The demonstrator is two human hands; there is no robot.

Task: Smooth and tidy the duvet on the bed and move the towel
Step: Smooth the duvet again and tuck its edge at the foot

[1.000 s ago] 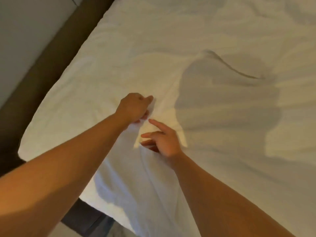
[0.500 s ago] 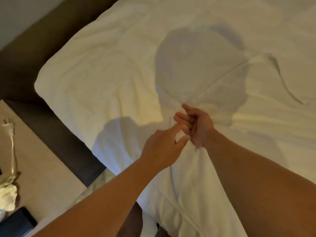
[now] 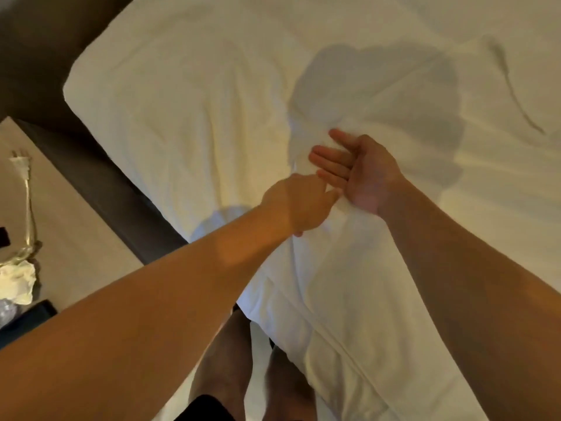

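The white duvet (image 3: 188, 123) covers the bed, and its corner lies at the upper left. A raised fold runs from the middle down toward the bed's near edge. My left hand (image 3: 299, 205) sits on that fold with its fingers curled down into the fabric, pinching it. My right hand (image 3: 358, 171) is just to its right, palm showing, its straight fingers lying against the raised fabric. The two hands nearly touch. I see no towel that I can tell apart from the bedding.
A dark bed frame (image 3: 121, 189) borders the duvet on the left. Beside it stands a beige bedside table (image 3: 76, 238) with a white plug and cable (image 3: 21, 165), a crumpled white cloth or tissue (image 3: 16, 281) and a dark object (image 3: 27, 317). My bare legs (image 3: 224, 360) stand at the bed's edge.
My right hand has gone from curled on the fold to straight fingers. My left hand stayed close beside it, fingers curled into the fabric. The view has shifted toward the duvet's corner.
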